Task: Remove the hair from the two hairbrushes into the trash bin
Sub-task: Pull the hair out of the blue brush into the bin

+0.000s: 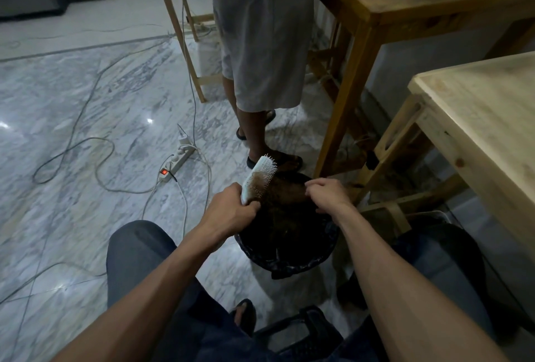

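My left hand (pixel 231 211) grips the handle of a pale blue paddle hairbrush (pixel 256 177), held tilted over the trash bin (pixel 289 260), bristles facing right. A mat of brown hair (pixel 285 192) stretches from the bristles to my right hand (pixel 327 193), whose fingers pinch its far end. The bin is lined with a black bag and sits on the floor between my knees. Only one hairbrush is in view.
A person in grey shorts and sandals (pixel 266 51) stands just behind the bin. A power strip (pixel 176 163) and loose cables lie on the marble floor at left. Wooden tables (pixel 474 118) stand to the right, one leg close to the bin.
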Tool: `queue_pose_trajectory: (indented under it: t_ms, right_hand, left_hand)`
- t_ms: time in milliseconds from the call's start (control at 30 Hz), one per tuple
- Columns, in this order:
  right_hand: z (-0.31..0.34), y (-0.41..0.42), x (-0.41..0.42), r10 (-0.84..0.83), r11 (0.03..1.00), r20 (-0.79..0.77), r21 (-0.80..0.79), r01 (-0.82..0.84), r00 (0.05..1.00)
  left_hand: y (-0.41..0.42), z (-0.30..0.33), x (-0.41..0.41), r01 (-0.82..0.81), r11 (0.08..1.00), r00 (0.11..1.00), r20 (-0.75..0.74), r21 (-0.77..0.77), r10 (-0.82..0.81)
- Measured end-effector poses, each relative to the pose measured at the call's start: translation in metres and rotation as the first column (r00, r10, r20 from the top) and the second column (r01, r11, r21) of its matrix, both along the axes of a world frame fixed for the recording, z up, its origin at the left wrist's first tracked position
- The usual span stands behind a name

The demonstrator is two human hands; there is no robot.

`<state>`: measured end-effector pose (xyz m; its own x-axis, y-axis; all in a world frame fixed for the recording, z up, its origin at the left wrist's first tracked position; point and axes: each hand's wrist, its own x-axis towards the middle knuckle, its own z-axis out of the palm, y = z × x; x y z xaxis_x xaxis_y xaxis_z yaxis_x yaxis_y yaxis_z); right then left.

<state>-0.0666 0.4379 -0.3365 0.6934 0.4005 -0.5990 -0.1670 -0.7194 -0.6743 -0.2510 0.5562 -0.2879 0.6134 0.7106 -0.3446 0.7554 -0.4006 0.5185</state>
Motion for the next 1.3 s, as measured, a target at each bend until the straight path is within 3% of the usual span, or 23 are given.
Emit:
queue_pose_trajectory:
  t_ms: [67, 200, 300, 367, 467, 533, 700, 833, 900, 967, 1133, 1300]
  right_hand:
    - [0.011, 0.004, -0.001, 0.089, 0.996, -0.028, -0.010, -0.089, 0.996]
    - [0.014, 0.008, -0.006, 0.300, 0.938, -0.140, 0.225, -0.265, 0.944]
    - [0.006, 0.011, -0.006, 0.335, 0.922, 0.076, 0.177, -0.343, 0.939]
    - [-0.005, 0.011, -0.001, 0.191, 0.975, 0.208, 0.076, -0.210, 0.959]
    - [-0.017, -0.002, 0.006, 0.006, 0.989, 0.236, -0.147, 0.029, 0.972]
    - [-0.022, -0.014, 0.008, -0.013, 0.977, 0.238, -0.204, 0.063, 0.971]
    - [0.005, -0.014, -0.007, 0.230, 0.972, 0.054, -0.052, -0.227, 0.972]
    - [0.021, 0.001, -0.008, 0.235, 0.942, 0.023, 0.243, -0.233, 0.972]
    - [0.021, 0.006, -0.008, 0.344, 0.872, -0.082, 0.396, -0.286, 0.935]
    - [0.014, 0.008, -0.010, 0.393, 0.843, -0.153, 0.453, -0.289, 0.907]
    - [0.004, 0.003, -0.014, 0.195, 0.898, -0.056, 0.411, -0.155, 0.979]
    - [-0.016, 0.000, -0.010, 0.056, 0.992, 0.076, 0.110, -0.064, 0.996]
  left_hand:
    - [-0.001, -0.001, 0.001, 0.022, 0.999, 1.000, -0.014, -0.035, -0.022]
    - [-0.007, 0.001, 0.006, 0.036, 0.996, 0.998, 0.048, -0.077, -0.032]
    - [-0.008, 0.006, 0.008, 0.038, 0.995, 0.995, 0.097, -0.089, -0.030]
    - [-0.004, 0.007, 0.006, 0.001, 0.991, 0.989, 0.146, -0.133, 0.018]
    - [0.004, 0.011, -0.001, -0.068, 0.984, 0.969, 0.223, -0.165, 0.104]
    - [0.010, 0.016, -0.005, -0.093, 0.987, 0.958, 0.258, -0.131, 0.124]
    - [0.004, 0.014, -0.003, 0.013, 0.996, 0.984, 0.179, -0.087, 0.003]
    - [-0.008, 0.010, 0.003, 0.055, 0.991, 0.988, 0.153, -0.119, -0.036]
    - [-0.013, 0.014, 0.006, 0.091, 0.986, 0.985, 0.156, -0.138, -0.069]
    - [-0.015, 0.017, 0.008, 0.117, 0.980, 0.983, 0.159, -0.164, -0.091]
    - [-0.004, 0.017, 0.005, 0.056, 0.976, 0.989, 0.148, -0.209, -0.025]
    - [-0.010, 0.006, 0.002, 0.007, 0.983, 0.989, 0.148, -0.182, 0.021]
